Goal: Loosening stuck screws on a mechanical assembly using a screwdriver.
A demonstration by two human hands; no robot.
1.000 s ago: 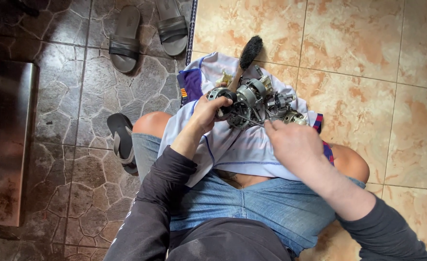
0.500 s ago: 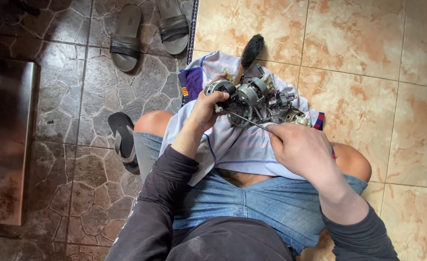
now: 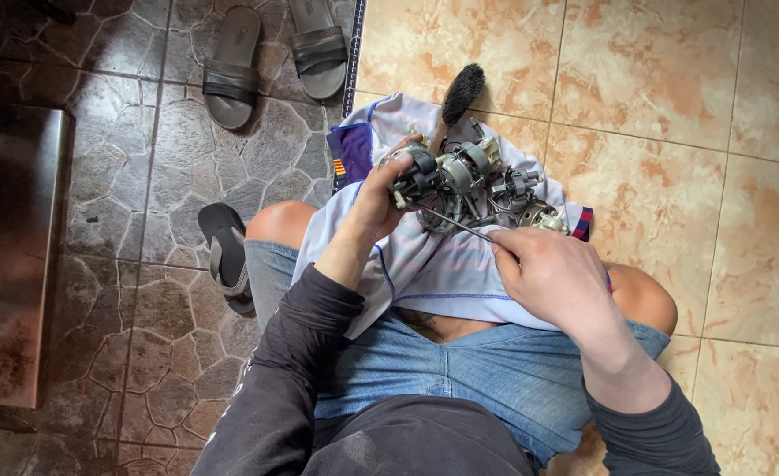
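While the person sits on the floor, everything lies over the lap:

Part: a grey metal carburettor on a white cloth spread across the knees, just ahead of both hands.
Left hand: the left hand is curled around the part's left end, fingers closed on it, holding it slightly raised.
Right hand: the right hand is closed in a pinch on a thin tool; I cannot tell what kind.
Tool axis: it runs from the right hand up and left, tip at the part's underside.
Nearer hand: the left touches the part; the right reaches it only through the tool.
Around: a brush lies beyond the part on the cloth; sandals stand well apart on the dark tiles.
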